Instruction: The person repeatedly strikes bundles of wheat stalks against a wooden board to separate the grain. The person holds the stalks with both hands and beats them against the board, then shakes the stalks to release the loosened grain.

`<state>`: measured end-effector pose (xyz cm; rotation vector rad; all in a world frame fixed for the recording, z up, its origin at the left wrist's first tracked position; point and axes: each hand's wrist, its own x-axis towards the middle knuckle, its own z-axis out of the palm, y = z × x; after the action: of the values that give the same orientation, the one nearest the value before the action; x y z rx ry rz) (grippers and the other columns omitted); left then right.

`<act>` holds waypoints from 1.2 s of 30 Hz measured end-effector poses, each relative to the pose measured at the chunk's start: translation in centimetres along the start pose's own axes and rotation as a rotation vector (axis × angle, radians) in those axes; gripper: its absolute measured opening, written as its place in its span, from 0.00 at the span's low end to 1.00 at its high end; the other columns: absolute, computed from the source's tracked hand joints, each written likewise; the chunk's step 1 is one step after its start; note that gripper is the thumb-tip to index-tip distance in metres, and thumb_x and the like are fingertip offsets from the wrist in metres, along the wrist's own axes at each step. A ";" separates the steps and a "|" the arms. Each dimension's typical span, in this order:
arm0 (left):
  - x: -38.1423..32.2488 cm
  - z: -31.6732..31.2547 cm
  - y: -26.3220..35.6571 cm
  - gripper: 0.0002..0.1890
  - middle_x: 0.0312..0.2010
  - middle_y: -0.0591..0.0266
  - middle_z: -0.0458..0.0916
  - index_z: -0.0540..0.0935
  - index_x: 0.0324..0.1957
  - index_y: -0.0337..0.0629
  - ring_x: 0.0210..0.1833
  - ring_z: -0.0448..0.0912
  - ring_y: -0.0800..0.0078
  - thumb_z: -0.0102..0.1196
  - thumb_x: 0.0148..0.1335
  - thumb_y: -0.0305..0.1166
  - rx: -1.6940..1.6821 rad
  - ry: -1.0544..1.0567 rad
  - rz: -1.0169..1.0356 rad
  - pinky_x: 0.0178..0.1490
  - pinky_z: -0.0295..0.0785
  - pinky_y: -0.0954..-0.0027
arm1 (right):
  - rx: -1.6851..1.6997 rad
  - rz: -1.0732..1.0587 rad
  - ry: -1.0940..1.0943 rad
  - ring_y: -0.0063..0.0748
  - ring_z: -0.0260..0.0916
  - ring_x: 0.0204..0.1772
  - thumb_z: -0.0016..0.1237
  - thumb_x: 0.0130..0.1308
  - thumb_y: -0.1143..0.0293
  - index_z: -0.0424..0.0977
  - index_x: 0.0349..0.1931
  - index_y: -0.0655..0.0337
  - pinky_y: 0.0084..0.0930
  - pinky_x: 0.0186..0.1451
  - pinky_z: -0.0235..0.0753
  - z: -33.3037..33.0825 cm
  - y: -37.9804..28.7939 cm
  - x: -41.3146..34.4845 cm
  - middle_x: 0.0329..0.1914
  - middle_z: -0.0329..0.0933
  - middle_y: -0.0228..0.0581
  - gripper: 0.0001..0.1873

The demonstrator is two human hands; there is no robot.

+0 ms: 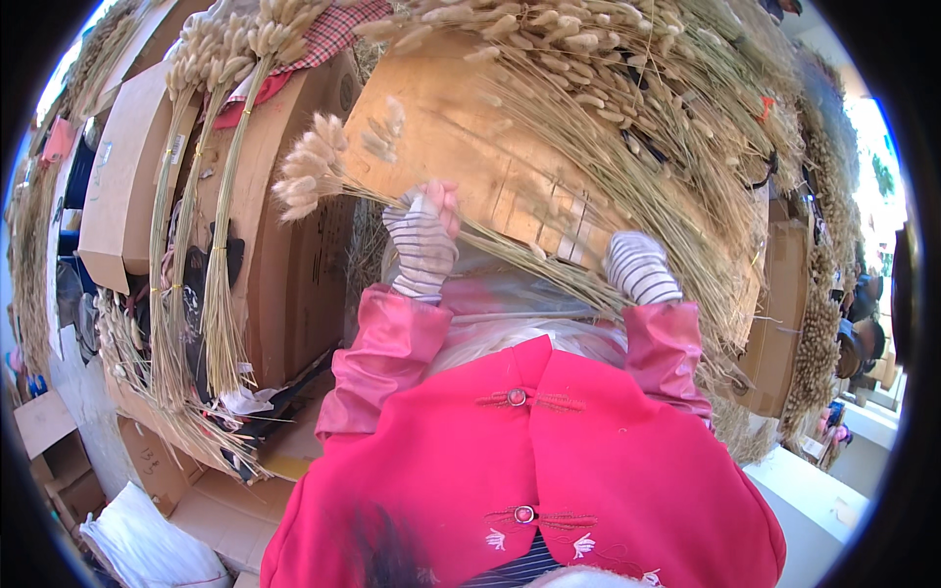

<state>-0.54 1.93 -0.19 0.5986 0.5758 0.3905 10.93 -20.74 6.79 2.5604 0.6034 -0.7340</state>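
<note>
My left hand (425, 224), in a striped cuff that covers most of it, is closed around a small bunch of dried bunny-tail grass. The fluffy heads (312, 165) fan out to its left. From that hand the stems (544, 268) slant down to the right, over my plastic-covered lap. My right hand (641, 268), also in a striped cuff, is near the lower stems, at the front edge of a wooden board (441, 110). Its fingers are hidden, so its grip cannot be made out. Some blurred heads (382, 132) show above the board.
A large loose pile of bunny-tail grass (625, 132) covers the board's right side. Several tied bunches (231, 220) lean over cardboard boxes (294, 220) at left. A white sack (154, 544) lies at lower left. Another box (775, 316) stands at right.
</note>
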 end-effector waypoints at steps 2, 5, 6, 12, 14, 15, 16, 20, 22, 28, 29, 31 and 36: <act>-0.2 -0.1 0.1 0.10 0.21 0.71 0.73 0.76 0.32 0.38 0.22 0.71 0.87 0.58 0.56 0.35 0.037 -0.020 0.009 0.21 0.64 0.87 | 0.000 -0.035 -0.022 0.45 0.75 0.37 0.50 0.51 0.59 0.77 0.29 0.62 0.36 0.41 0.74 0.2 0.1 -0.5 0.28 0.77 0.49 0.15; -0.2 0.0 0.1 0.10 0.22 0.71 0.73 0.76 0.32 0.38 0.21 0.70 0.87 0.57 0.56 0.36 0.045 -0.005 0.012 0.20 0.62 0.87 | 0.040 -0.101 0.036 0.47 0.74 0.37 0.49 0.52 0.61 0.76 0.30 0.63 0.38 0.42 0.73 -0.6 0.5 -1.3 0.29 0.76 0.51 0.14; -0.2 0.1 0.1 0.11 0.21 0.71 0.73 0.76 0.33 0.39 0.19 0.69 0.87 0.57 0.56 0.36 0.050 -0.024 0.024 0.19 0.61 0.87 | 0.053 -0.193 0.208 0.49 0.73 0.37 0.50 0.52 0.62 0.75 0.32 0.63 0.38 0.41 0.73 -1.1 0.5 -1.4 0.30 0.75 0.51 0.13; -0.3 0.4 0.4 0.11 0.19 0.71 0.72 0.76 0.34 0.37 0.16 0.65 0.87 0.53 0.59 0.37 0.029 -0.074 0.013 0.18 0.59 0.86 | 0.326 -0.432 0.534 0.51 0.72 0.36 0.48 0.53 0.69 0.72 0.37 0.62 0.38 0.39 0.72 -5.7 -3.2 3.0 0.30 0.74 0.52 0.11; -0.5 0.7 0.5 0.12 0.19 0.71 0.72 0.75 0.34 0.37 0.15 0.64 0.87 0.52 0.60 0.37 0.061 -0.056 0.023 0.17 0.59 0.85 | 0.362 -0.413 0.566 0.50 0.72 0.36 0.48 0.54 0.70 0.72 0.35 0.63 0.38 0.39 0.72 -7.2 -5.6 4.7 0.30 0.74 0.52 0.10; -0.5 0.8 0.5 0.12 0.19 0.70 0.72 0.75 0.34 0.37 0.15 0.63 0.86 0.52 0.60 0.37 0.079 -0.030 0.026 0.17 0.58 0.85 | 0.331 -0.365 0.578 0.50 0.72 0.36 0.48 0.54 0.69 0.72 0.34 0.63 0.38 0.39 0.72 -7.9 -6.7 5.4 0.30 0.74 0.52 0.09; -0.5 0.9 0.5 0.11 0.19 0.70 0.71 0.75 0.34 0.35 0.14 0.63 0.86 0.51 0.61 0.36 0.082 -0.006 0.019 0.16 0.58 0.84 | 0.314 -0.376 0.648 0.50 0.72 0.36 0.47 0.54 0.69 0.72 0.34 0.63 0.37 0.39 0.72 -8.6 -7.5 6.2 0.30 0.74 0.52 0.09; -0.4 0.7 0.4 0.09 0.22 0.66 0.73 0.75 0.36 0.35 0.19 0.66 0.85 0.51 0.61 0.32 0.017 -0.024 0.030 0.18 0.58 0.83 | 0.084 -0.055 0.460 0.45 0.74 0.40 0.47 0.53 0.64 0.74 0.31 0.60 0.38 0.43 0.73 -8.6 -9.3 8.0 0.34 0.76 0.44 0.10; -0.1 0.4 0.3 0.09 0.22 0.66 0.73 0.75 0.36 0.35 0.20 0.67 0.84 0.52 0.60 0.32 -0.002 -0.020 0.002 0.19 0.59 0.84 | 0.070 -0.080 0.555 0.43 0.73 0.41 0.49 0.52 0.63 0.74 0.31 0.59 0.37 0.45 0.73 -7.0 -8.9 8.3 0.35 0.76 0.43 0.10; 0.3 0.2 0.1 0.09 0.21 0.66 0.73 0.76 0.35 0.34 0.19 0.67 0.84 0.53 0.60 0.32 -0.022 -0.055 0.015 0.18 0.59 0.83 | 0.152 -0.269 0.804 0.42 0.71 0.41 0.50 0.49 0.64 0.72 0.30 0.58 0.36 0.48 0.69 -4.0 -6.7 8.4 0.33 0.74 0.42 0.09; 0.2 0.3 0.1 0.10 0.21 0.66 0.72 0.76 0.35 0.34 0.18 0.67 0.84 0.53 0.60 0.32 -0.018 -0.050 0.023 0.18 0.58 0.83 | 0.162 -0.278 0.826 0.42 0.71 0.41 0.51 0.49 0.65 0.72 0.29 0.58 0.37 0.47 0.70 -4.0 -6.5 8.2 0.33 0.74 0.42 0.09; 0.1 0.5 0.0 0.10 0.21 0.66 0.72 0.76 0.35 0.34 0.17 0.66 0.84 0.52 0.60 0.32 -0.030 0.002 0.014 0.17 0.58 0.83 | 0.239 -0.335 0.973 0.44 0.70 0.37 0.50 0.50 0.67 0.72 0.27 0.59 0.37 0.42 0.70 -4.1 -6.0 7.5 0.29 0.73 0.42 0.07; 0.1 0.8 0.2 0.11 0.20 0.67 0.72 0.75 0.36 0.34 0.16 0.64 0.84 0.51 0.61 0.33 0.015 -0.027 0.029 0.17 0.57 0.82 | 0.264 -0.341 0.921 0.46 0.71 0.35 0.50 0.50 0.68 0.72 0.26 0.59 0.37 0.40 0.71 -3.9 -5.1 6.6 0.28 0.73 0.42 0.06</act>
<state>-0.08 1.81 0.43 0.6261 0.5457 0.4049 14.97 -12.69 4.73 3.0003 1.3068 0.3775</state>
